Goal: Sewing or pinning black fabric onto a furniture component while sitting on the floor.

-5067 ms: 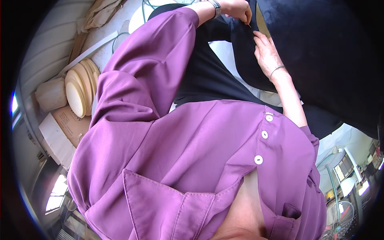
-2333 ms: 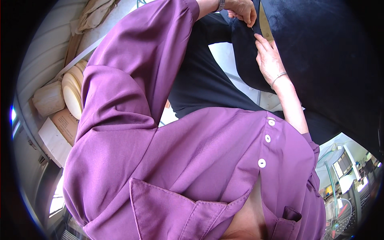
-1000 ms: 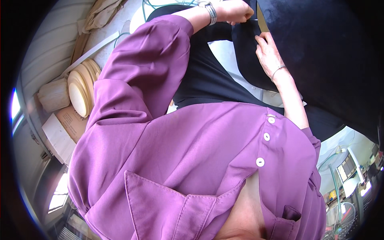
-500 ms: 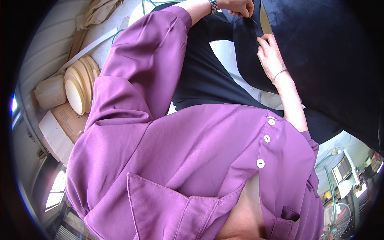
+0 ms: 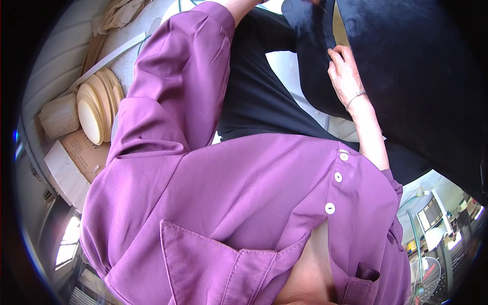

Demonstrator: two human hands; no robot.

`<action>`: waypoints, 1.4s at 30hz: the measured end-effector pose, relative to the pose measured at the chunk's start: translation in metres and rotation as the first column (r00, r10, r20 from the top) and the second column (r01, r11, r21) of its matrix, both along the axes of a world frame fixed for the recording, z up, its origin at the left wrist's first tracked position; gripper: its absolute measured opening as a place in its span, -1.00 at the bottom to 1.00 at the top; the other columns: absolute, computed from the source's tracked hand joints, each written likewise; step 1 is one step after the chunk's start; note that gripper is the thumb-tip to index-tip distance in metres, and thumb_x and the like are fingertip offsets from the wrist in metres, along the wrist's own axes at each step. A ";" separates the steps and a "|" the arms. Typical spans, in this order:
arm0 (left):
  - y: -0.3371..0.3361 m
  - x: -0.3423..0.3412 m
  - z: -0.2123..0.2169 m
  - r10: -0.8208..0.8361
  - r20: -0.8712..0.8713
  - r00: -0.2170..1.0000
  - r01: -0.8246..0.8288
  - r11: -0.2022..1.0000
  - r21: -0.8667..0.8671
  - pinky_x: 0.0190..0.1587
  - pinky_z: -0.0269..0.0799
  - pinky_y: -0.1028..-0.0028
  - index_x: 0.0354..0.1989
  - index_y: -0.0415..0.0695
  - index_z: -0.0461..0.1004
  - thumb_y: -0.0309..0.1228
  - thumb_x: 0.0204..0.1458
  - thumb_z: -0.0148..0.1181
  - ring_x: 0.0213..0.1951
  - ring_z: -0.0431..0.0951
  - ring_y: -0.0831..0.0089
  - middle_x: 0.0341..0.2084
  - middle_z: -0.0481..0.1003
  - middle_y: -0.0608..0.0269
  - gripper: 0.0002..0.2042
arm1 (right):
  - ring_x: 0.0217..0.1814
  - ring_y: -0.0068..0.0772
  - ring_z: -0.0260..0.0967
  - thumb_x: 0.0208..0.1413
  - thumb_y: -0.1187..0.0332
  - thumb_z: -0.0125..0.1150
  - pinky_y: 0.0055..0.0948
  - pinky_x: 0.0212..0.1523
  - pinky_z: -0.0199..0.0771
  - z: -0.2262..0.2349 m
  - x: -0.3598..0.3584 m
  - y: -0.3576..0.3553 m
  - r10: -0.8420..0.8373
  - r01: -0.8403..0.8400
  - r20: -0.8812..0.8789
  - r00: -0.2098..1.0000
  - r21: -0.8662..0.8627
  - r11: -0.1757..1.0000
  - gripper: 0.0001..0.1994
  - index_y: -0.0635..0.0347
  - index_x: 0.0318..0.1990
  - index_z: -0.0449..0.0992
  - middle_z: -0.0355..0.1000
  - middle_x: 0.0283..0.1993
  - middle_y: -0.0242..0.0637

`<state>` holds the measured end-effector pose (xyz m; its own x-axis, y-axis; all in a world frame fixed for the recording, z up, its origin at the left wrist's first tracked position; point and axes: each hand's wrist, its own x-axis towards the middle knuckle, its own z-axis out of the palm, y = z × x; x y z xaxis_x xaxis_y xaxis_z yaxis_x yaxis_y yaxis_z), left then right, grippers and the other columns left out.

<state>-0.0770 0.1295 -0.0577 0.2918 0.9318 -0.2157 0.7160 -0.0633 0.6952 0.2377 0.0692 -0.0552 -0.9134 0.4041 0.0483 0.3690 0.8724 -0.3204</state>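
My right hand point(image 5: 346, 76) rests at the curved edge of a large, smooth black sheet point(image 5: 417, 81), its fingertips closed on the edge strip beside a narrow tan gap point(image 5: 339, 28). A thin bracelet circles that wrist. My left forearm point(image 5: 243, 7) reaches up past the top edge of the picture, so the left hand is almost wholly cut off and its fingers cannot be made out. Pale, cloudy smudges mark the black surface near the gap. Black cloth point(image 5: 264, 96) covers my legs below the sheet.
At the left, several round tan discs point(image 5: 90, 119) lean beside a pale cylindrical block point(image 5: 58, 117) and a cardboard box point(image 5: 84, 152). A white strip point(image 5: 109, 61) slants behind them. A fan point(image 5: 427, 277) stands at the lower right.
My left hand, which held a thin pointed tool by the black edge, has moved up out of the picture. The right hand stays in nearly the same place.
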 end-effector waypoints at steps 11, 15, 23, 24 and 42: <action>-0.031 0.009 -0.020 -0.129 -0.010 0.992 0.129 0.992 0.018 -0.33 0.56 0.36 -0.40 0.02 0.75 -0.46 -0.17 0.24 -0.46 0.66 0.33 -0.53 0.65 0.20 -0.81 | 0.38 -0.05 0.26 0.25 0.61 0.01 -0.30 0.39 0.35 0.022 -0.035 -0.021 -0.170 0.155 -0.014 0.985 -0.346 0.926 -0.71 0.44 0.10 0.47 0.32 0.26 -0.06; -0.028 0.010 -0.022 -0.173 0.006 0.985 0.173 0.985 -0.022 -0.33 0.56 0.38 -0.39 0.02 0.75 -0.45 -0.17 0.24 -0.45 0.66 0.35 -0.53 0.66 0.23 -0.80 | 0.38 -0.03 0.28 0.26 0.60 0.01 -0.28 0.39 0.35 0.015 -0.032 -0.018 -0.113 0.100 -0.032 0.993 -0.284 0.954 -0.67 0.41 0.17 0.40 0.26 0.35 -0.08; -0.026 0.015 -0.014 -0.161 -0.022 0.987 0.158 0.983 -0.096 -0.33 0.56 0.40 -0.39 0.02 0.76 -0.45 -0.15 0.23 -0.44 0.66 0.38 -0.53 0.66 0.25 -0.81 | 0.43 -0.10 0.25 0.23 0.63 0.05 -0.28 0.42 0.32 0.010 -0.029 -0.017 -0.087 0.074 -0.044 0.995 -0.241 0.968 -0.65 0.37 0.17 0.42 0.26 0.40 -0.15; -0.025 0.014 -0.014 -0.163 0.000 0.987 0.162 0.982 -0.098 -0.33 0.56 0.40 -0.39 0.02 0.76 -0.45 -0.15 0.23 -0.44 0.66 0.39 -0.52 0.67 0.25 -0.81 | 0.43 -0.10 0.24 0.23 0.64 0.05 -0.29 0.42 0.31 0.011 -0.029 -0.017 -0.086 0.074 -0.040 0.995 -0.238 0.968 -0.65 0.37 0.17 0.42 0.25 0.40 -0.16; -0.015 0.028 -0.010 -0.236 -0.040 0.971 0.224 0.954 -0.200 -0.31 0.58 0.41 -0.37 0.01 0.77 -0.46 -0.10 0.21 -0.39 0.68 0.41 -0.47 0.69 0.27 -0.80 | 0.39 -0.10 0.28 0.21 0.65 0.06 -0.29 0.41 0.31 0.012 -0.029 -0.016 -0.069 0.063 -0.021 0.997 -0.206 0.977 -0.64 0.37 0.16 0.43 0.25 0.40 -0.17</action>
<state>-0.0485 0.1143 -0.0679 0.4735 0.7799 -0.4093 0.7404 -0.1006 0.6646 0.2083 0.0531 -0.0435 -0.8839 0.4674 -0.0171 0.4122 0.7612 -0.5006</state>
